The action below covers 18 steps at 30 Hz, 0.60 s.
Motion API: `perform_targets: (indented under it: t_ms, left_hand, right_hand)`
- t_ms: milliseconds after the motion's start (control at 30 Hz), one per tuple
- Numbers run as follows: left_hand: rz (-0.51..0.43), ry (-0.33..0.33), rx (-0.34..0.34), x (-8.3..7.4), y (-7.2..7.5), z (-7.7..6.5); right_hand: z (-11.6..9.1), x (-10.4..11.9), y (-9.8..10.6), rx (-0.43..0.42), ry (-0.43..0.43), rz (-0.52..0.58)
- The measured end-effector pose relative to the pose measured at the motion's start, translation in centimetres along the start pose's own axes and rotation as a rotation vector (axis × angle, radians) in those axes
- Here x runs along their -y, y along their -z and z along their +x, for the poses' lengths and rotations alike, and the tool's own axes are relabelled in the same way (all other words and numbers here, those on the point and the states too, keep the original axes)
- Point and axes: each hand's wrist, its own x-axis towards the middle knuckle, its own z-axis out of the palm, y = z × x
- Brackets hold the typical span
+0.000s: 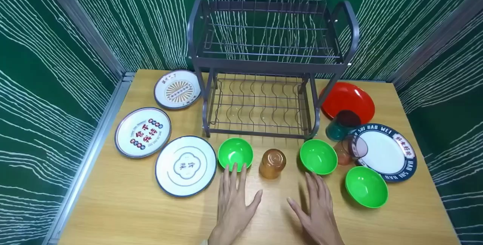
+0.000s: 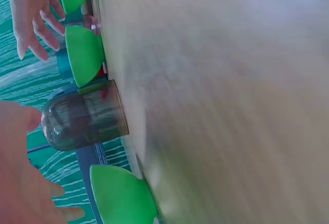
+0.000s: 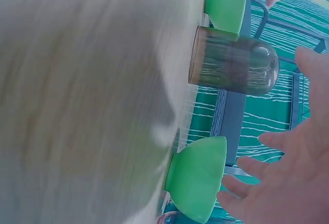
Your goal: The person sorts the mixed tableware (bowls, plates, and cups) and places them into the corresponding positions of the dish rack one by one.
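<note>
My left hand (image 1: 234,206) hovers with spread fingers over the near rim of a green bowl (image 1: 236,153). My right hand (image 1: 318,208) is likewise spread, its fingertips close to a second green bowl (image 1: 319,157). Neither hand holds anything. Between the two bowls an amber cup (image 1: 272,164) stands upside down on the table. In the left wrist view, the left hand (image 2: 25,172) is apart from the green bowl (image 2: 121,196) below it. In the right wrist view, the right hand (image 3: 293,167) is beside the green bowl (image 3: 198,178).
A dark two-tier dish rack (image 1: 264,63) stands at the back. Three white plates, one nearest me (image 1: 200,179), lie left. On the right are a red plate (image 1: 358,99), a blue-rimmed oval plate (image 1: 385,154), a teal cup (image 1: 336,130), a pinkish cup (image 1: 343,156) and another green bowl (image 1: 366,186).
</note>
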Motion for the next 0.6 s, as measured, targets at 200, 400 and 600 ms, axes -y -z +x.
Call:
perform_targets:
  t_ms: [200, 400, 600]
  left_hand:
    - [-0.078, -0.042, -0.041, -1.4, -0.3, 2.2]
    - [-0.140, -0.107, -0.121, -2.9, -0.8, 3.9]
    - [-0.179, -0.168, -0.189, -4.1, -1.7, 5.5]
  right_hand:
    - [-0.1, 0.0, 0.2, -0.028, -0.030, 0.012]
    - [-0.4, -0.1, 0.1, -0.049, -0.053, 0.006]
    - [-0.7, 0.0, -0.1, -0.047, -0.105, 0.027]
